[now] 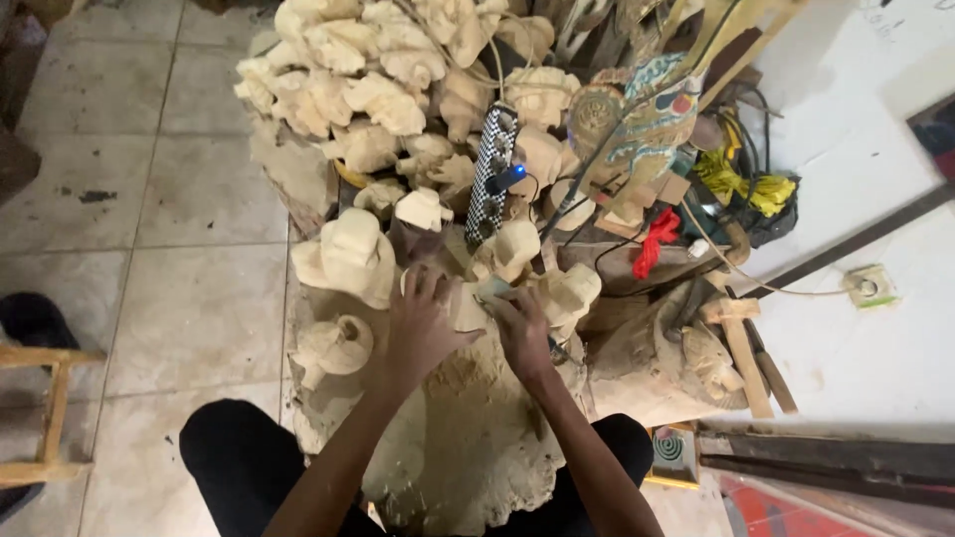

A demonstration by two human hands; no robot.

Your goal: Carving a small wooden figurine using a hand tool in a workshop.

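My left hand point(421, 323) lies flat with spread fingers on a pale unfinished wood carving point(465, 310) that rests on a large dusty wooden block point(468, 438) between my knees. My right hand point(521, 326) is closed around something small and pale at the carving's right side; I cannot tell what it is. Rough carved wooden figures point(349, 256) stand just left of my left hand, and another point(333, 347) lies lower left.
A big heap of unpainted carved pieces point(378, 80) fills the top. A chequered power strip point(492, 174) with a blue plug stands among them. A painted carved piece point(652, 114), red cloth point(657, 239), yellow cable point(741, 184), wall socket point(867, 286), wooden stool point(45, 413).
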